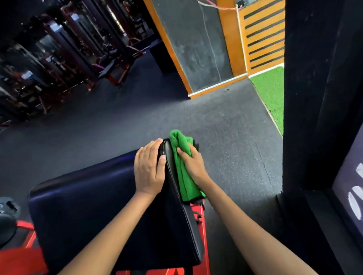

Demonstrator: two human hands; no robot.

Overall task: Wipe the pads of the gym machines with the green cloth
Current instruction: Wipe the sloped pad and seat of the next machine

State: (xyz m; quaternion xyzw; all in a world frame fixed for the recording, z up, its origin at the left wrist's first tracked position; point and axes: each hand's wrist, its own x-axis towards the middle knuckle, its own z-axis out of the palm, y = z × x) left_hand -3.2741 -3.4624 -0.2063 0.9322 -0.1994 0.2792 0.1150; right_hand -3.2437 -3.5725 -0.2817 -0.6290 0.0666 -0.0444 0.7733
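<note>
A large black pad of a red-framed gym machine fills the lower middle of the head view. My left hand lies flat on the pad's top right corner, fingers straight and thumb on the edge. My right hand presses the green cloth against the pad's right side face, fingers wrapped over the bunched cloth. The cloth hangs down along that side, its lower end near the red frame.
Dark rubber floor spreads ahead. Rows of red and black machines stand far left. An orange-edged grey pillar rises ahead, green turf beside it. A black column stands close on the right. Weight plates sit at the lower left.
</note>
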